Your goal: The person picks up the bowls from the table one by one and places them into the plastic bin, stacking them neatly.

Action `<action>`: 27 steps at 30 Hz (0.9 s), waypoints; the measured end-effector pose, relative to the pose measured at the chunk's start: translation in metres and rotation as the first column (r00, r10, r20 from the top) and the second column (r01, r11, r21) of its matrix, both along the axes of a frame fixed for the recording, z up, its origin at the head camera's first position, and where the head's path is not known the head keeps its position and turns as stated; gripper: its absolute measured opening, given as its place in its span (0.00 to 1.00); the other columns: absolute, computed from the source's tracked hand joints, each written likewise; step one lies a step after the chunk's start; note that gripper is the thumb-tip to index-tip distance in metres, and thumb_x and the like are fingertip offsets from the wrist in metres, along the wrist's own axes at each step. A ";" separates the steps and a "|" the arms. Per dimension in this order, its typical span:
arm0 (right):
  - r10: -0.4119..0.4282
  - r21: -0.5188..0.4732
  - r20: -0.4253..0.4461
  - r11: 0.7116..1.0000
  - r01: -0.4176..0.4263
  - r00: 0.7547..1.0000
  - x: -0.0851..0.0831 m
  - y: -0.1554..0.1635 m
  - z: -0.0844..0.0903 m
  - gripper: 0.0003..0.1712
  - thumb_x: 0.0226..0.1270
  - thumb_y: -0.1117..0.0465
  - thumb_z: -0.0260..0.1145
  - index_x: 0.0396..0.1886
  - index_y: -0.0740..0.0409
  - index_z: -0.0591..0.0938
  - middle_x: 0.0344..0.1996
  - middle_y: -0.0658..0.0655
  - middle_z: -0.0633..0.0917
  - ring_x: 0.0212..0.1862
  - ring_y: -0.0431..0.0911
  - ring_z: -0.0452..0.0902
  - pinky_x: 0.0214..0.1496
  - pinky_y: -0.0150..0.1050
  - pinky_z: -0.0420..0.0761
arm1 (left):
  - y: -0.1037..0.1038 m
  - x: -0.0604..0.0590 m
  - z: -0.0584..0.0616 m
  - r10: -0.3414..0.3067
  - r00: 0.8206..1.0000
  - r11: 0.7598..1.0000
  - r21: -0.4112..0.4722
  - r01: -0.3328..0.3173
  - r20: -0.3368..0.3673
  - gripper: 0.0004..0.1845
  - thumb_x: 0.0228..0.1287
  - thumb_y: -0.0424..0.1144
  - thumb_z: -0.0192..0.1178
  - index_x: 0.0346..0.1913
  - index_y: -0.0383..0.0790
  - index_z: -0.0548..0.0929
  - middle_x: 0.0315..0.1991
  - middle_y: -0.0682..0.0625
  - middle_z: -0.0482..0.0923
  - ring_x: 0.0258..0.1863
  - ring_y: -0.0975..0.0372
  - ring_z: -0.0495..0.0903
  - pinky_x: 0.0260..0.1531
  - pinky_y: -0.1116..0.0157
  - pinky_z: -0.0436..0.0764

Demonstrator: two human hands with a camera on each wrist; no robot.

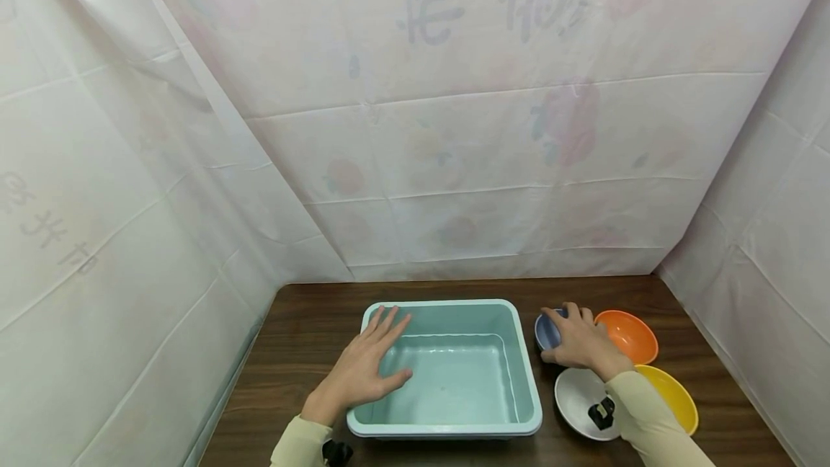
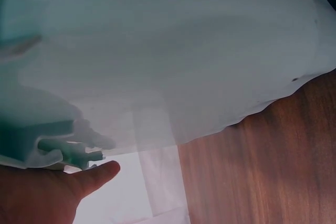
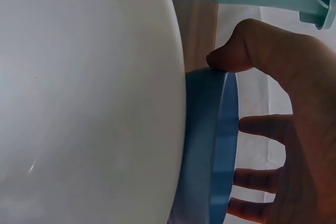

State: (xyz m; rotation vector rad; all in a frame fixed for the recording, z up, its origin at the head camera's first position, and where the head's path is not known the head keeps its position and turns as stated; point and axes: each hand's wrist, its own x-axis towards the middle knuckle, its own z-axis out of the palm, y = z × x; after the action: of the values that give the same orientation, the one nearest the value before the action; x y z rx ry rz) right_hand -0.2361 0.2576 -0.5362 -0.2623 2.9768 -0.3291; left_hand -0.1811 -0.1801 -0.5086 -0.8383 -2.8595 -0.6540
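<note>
My left hand (image 1: pixel 361 373), fingers straight and spread, is over the left side of a pale green plastic basin (image 1: pixel 447 429). The left wrist view shows the thumb and the basin's outer wall (image 2: pixel 184 66) close up. On the right, my right hand (image 1: pixel 583 343) holds a small blue bowl (image 1: pixel 547 334) by its rim. In the right wrist view the thumb presses one edge of the rim and the other fingers reach its far side. A white bowl (image 1: pixel 577 402) sits just in front of the blue one and fills much of that view.
An orange bowl (image 1: pixel 627 337) stands right of my right hand. Partly under my right forearm in the head view is a yellow bowl (image 1: pixel 677 402). All rest on a dark wooden table (image 1: pixel 285 352), with pale printed sheets (image 1: pixel 467 164) hanging behind and at both sides.
</note>
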 end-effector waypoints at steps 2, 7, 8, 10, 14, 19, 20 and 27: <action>0.003 -0.006 -0.020 1.000 -0.003 1.000 0.000 0.000 0.001 0.51 0.50 0.40 0.76 0.75 0.49 0.72 0.69 0.78 0.65 0.64 0.76 0.63 0.52 0.78 0.69 | 0.001 0.000 0.000 0.017 1.000 1.000 -0.003 -0.017 -0.008 0.46 0.69 0.64 0.60 0.83 0.55 0.54 0.85 0.48 0.45 0.83 0.44 0.47 0.63 0.31 0.71; 0.006 -0.024 -0.054 1.000 -0.008 0.999 0.000 -0.002 0.005 0.50 0.50 0.41 0.75 0.75 0.48 0.73 0.69 0.77 0.64 0.65 0.76 0.62 0.51 0.76 0.68 | 0.002 0.000 0.001 0.054 0.998 0.999 0.005 -0.054 -0.020 0.46 0.68 0.62 0.62 0.83 0.56 0.54 0.84 0.49 0.44 0.83 0.46 0.49 0.62 0.30 0.71; 0.010 -0.027 -0.058 1.000 -0.012 0.998 0.000 -0.002 0.006 0.50 0.50 0.41 0.75 0.75 0.48 0.73 0.69 0.78 0.64 0.64 0.76 0.62 0.50 0.76 0.68 | 0.002 0.000 0.001 0.057 0.998 0.998 0.007 -0.057 -0.020 0.46 0.68 0.62 0.62 0.83 0.56 0.55 0.84 0.49 0.44 0.83 0.46 0.49 0.62 0.30 0.71; 0.010 -0.028 -0.062 1.000 -0.012 0.998 0.000 -0.002 0.008 0.50 0.49 0.41 0.75 0.74 0.47 0.73 0.68 0.78 0.64 0.63 0.76 0.63 0.50 0.76 0.69 | 0.002 0.000 0.002 0.060 0.998 0.998 0.005 -0.060 -0.019 0.46 0.68 0.62 0.62 0.83 0.57 0.54 0.84 0.49 0.44 0.83 0.47 0.49 0.62 0.30 0.70; 0.017 -0.020 -0.060 1.000 -0.018 0.998 -0.001 -0.003 0.014 0.50 0.49 0.40 0.75 0.74 0.47 0.73 0.67 0.78 0.65 0.60 0.75 0.68 0.48 0.74 0.71 | 0.002 -0.001 0.001 0.059 0.998 0.998 -0.009 -0.059 -0.002 0.46 0.68 0.63 0.61 0.84 0.58 0.53 0.85 0.50 0.42 0.83 0.47 0.48 0.62 0.29 0.70; 0.023 -0.012 -0.041 1.000 -0.023 0.999 0.000 -0.005 0.024 0.50 0.49 0.39 0.75 0.75 0.45 0.73 0.68 0.77 0.65 0.60 0.73 0.68 0.47 0.73 0.72 | 0.002 -0.003 0.000 0.044 0.999 0.999 -0.016 -0.044 -0.006 0.46 0.68 0.62 0.61 0.84 0.56 0.53 0.84 0.48 0.43 0.83 0.45 0.48 0.61 0.32 0.73; 0.024 -0.016 -0.040 1.000 -0.024 0.999 0.000 -0.005 0.027 0.50 0.49 0.39 0.75 0.74 0.46 0.73 0.68 0.77 0.64 0.60 0.73 0.68 0.47 0.73 0.72 | 0.002 -0.004 0.000 0.042 0.999 0.999 -0.016 -0.042 -0.009 0.46 0.68 0.62 0.61 0.83 0.55 0.54 0.84 0.48 0.44 0.83 0.45 0.49 0.61 0.33 0.74; 0.037 -0.038 -0.080 0.998 -0.040 0.996 0.000 -0.008 0.048 0.49 0.51 0.43 0.73 0.75 0.46 0.72 0.73 0.75 0.62 0.63 0.77 0.64 0.49 0.74 0.71 | 0.002 -0.005 0.001 0.033 0.999 0.999 -0.023 -0.033 -0.007 0.46 0.68 0.62 0.61 0.83 0.55 0.54 0.84 0.48 0.45 0.83 0.45 0.49 0.61 0.35 0.74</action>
State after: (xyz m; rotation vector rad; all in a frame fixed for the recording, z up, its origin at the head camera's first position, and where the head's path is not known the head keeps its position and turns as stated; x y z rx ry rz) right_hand -0.2359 0.2498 -0.4880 -0.3449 3.0409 -0.3826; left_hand -0.1866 -0.1778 -0.5072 -0.7931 -2.8735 -0.6137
